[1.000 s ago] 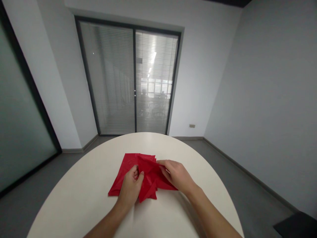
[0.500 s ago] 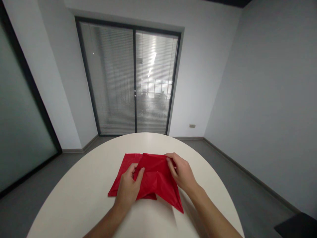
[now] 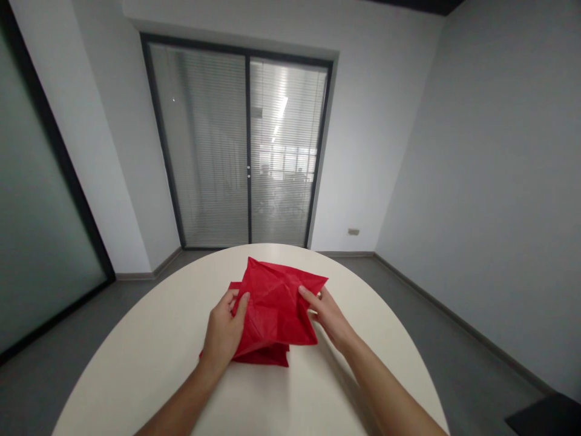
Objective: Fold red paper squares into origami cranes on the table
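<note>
A piece of thin, creased red material (image 3: 276, 303), a flat bag or folded sheet, is held up above the table. I cannot tell which of the two it is. My left hand (image 3: 222, 330) pinches its left edge, thumb on top and fingers behind. On the right side my right hand (image 3: 329, 312) grips it, the thumb pressed on the upper face and the fingers underneath. Beneath it lies more red material (image 3: 263, 356) on the tabletop, mostly covered. Whether the upper and lower parts are joined is hidden.
The round cream table (image 3: 149, 363) spreads around both forearms. Beyond its far edge stand a dark-framed glass partition with blinds (image 3: 204, 157) and a grey wall with a socket plate (image 3: 353, 231). A dark object (image 3: 547, 415) sits at the lower right on the floor.
The held red material has been raised and turned, its top corner now higher and farther away. Its lower right corner has swung up. My right hand has shifted its grip along the right side.
</note>
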The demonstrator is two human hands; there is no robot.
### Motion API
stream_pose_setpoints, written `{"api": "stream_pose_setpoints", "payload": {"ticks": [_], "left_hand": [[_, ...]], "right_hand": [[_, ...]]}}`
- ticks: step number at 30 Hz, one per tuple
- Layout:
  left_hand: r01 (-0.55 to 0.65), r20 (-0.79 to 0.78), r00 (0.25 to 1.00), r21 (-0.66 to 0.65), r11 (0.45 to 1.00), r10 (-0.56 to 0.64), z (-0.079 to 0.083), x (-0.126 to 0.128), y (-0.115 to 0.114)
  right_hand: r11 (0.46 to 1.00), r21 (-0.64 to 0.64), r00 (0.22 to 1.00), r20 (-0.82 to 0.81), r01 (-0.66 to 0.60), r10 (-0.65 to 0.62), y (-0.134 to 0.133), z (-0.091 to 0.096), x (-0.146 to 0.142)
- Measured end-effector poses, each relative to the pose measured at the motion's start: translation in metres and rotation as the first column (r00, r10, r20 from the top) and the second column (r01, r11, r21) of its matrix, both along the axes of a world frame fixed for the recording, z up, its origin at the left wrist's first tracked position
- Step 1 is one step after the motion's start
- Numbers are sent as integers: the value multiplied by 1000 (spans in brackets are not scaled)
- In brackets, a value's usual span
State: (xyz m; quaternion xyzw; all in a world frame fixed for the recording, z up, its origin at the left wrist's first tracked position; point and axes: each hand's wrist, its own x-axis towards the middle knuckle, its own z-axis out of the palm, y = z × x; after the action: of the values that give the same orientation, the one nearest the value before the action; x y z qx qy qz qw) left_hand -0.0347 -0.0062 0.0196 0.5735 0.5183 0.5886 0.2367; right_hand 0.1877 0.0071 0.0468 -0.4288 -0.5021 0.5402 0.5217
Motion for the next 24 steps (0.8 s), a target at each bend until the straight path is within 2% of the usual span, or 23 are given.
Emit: {"api": "stream_pose_setpoints", "payload": {"ticks": [2,4,8,12,14,16,20,24], "left_hand": [[-25,-47,999,5,1000,25,0,-3,0],[-43,-97,994,7,999,44,0,-6,1],[-85,-171,982,-3,996,84,1,-16,4],[-118,-218,969,-6,993,114,3,-30,8],[-156,-242,959,-15,988,147,4,-37,9],[-187,-262,949,-30,982,173,5,-45,12],[-221,-283,938,-50,974,198,0,-64,25],[-216,-337,927,-124,968,164,-16,-82,43]], "right_hand": [[991,-38,989,-81,-126,123,-7,-1,-11],[986,-46,977,-150,-160,151,-10,-4,-20],[992,-70,981,-171,-107,94,-8,-11,-29],[995,-99,980,-199,6,-26,3,-20,-40],[984,-162,981,-164,77,-104,11,-26,-49],[985,-149,990,-100,86,-101,20,-31,-57],[992,-18,990,80,121,-119,37,-38,-68],[986,103,960,236,130,-151,45,-49,-73]]}}
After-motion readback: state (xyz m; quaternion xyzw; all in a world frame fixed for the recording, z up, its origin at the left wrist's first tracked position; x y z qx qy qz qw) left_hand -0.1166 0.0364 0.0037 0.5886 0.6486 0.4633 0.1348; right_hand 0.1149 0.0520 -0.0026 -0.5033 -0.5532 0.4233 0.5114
